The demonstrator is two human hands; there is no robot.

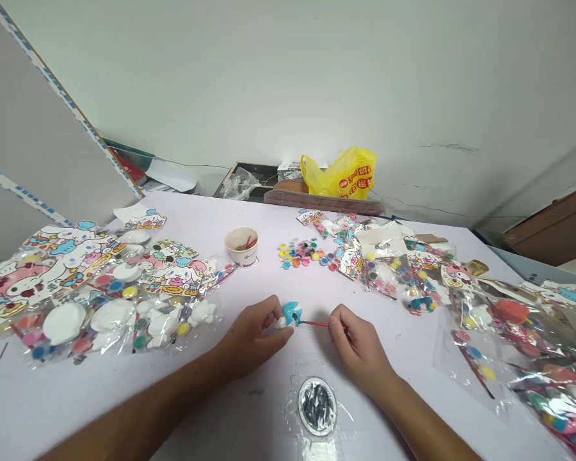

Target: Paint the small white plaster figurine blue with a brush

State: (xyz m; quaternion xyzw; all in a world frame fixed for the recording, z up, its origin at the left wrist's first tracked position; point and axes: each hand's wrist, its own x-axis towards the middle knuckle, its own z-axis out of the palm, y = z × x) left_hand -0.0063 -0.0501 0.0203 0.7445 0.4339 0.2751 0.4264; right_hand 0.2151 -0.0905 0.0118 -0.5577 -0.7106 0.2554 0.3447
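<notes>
My left hand (256,336) pinches the white edge of a small figurine (292,312), which is mostly painted light blue with a dark spot. In my right hand (358,336) is a thin red paintbrush (315,323), held near its back end. The brush's dark tip touches the figurine or lies right against it, at its right side. Beyond my hands, small paint pots (302,252) in many colours are clustered on the table. A paper cup (242,246) with red sticks in it stands to their left.
Clear bags (110,317) with white figurines and paints cover the table's left side, more bags (475,317) the right. A painted figurine (421,305) lies at right. A round dark disc (317,406) is near the front. A yellow bag (340,174) sits behind the table.
</notes>
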